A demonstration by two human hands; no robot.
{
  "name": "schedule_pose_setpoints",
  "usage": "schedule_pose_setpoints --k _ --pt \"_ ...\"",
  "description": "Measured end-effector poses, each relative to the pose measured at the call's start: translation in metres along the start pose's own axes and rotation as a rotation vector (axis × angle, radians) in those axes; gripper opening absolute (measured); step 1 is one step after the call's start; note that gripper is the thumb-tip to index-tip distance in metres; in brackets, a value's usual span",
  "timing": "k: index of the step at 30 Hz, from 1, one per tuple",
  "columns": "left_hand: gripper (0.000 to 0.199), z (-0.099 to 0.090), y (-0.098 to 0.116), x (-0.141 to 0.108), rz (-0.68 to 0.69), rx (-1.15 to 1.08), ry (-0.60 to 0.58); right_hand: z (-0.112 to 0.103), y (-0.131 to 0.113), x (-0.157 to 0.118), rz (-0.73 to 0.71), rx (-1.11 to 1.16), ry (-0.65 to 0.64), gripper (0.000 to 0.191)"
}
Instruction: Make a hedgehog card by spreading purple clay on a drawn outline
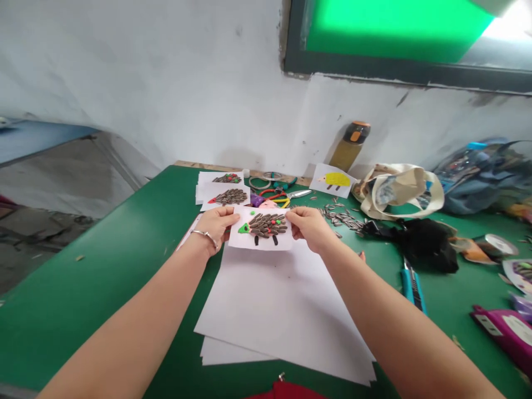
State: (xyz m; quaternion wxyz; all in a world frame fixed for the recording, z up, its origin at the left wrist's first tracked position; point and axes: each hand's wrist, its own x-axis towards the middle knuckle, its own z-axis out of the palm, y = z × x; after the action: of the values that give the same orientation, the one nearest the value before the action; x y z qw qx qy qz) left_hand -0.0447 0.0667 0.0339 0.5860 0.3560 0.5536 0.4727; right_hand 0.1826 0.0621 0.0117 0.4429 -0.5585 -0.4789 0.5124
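Both my hands hold up a white card (241,239) bearing a hedgehog made of striped sunflower seeds, with a green face, red and green dots and two black feet. My left hand (214,227), a bracelet at its wrist, pinches the card's left edge. At the right edge, my right hand (310,226) grips it between thumb and fingers. Below the card lie large white paper sheets (278,310). Just beyond it rest two more seed hedgehog cards, one with a red face (226,198) and one with red and green dots (228,178).
Scissors (297,194), pliers (286,184) and loose sunflower seeds (343,216) lie behind my right hand. A yellow hedgehog picture (336,180) leans near a bottle (351,147). Rightward are a cloth bag (399,191), a black bag (432,244), a utility knife (413,288) and a magenta case (505,332).
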Motion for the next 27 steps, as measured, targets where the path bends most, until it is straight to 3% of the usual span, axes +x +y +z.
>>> schedule_pose_setpoints --k 9,17,22,27 --pt "0.027 -0.033 0.023 0.051 0.114 0.187 0.186 0.045 -0.017 0.07 -0.057 -0.144 -0.038 0.016" --pt "0.015 -0.067 0.034 0.106 0.23 0.624 0.412 0.098 -0.015 0.147 -0.159 -0.482 0.037 0.011" --pt "0.041 -0.084 0.034 0.126 0.266 0.835 0.463 0.105 -0.015 0.159 -0.209 -0.672 0.055 0.011" --pt "0.015 -0.091 0.035 0.126 0.242 0.972 0.463 0.105 -0.017 0.158 -0.223 -0.744 0.036 0.011"
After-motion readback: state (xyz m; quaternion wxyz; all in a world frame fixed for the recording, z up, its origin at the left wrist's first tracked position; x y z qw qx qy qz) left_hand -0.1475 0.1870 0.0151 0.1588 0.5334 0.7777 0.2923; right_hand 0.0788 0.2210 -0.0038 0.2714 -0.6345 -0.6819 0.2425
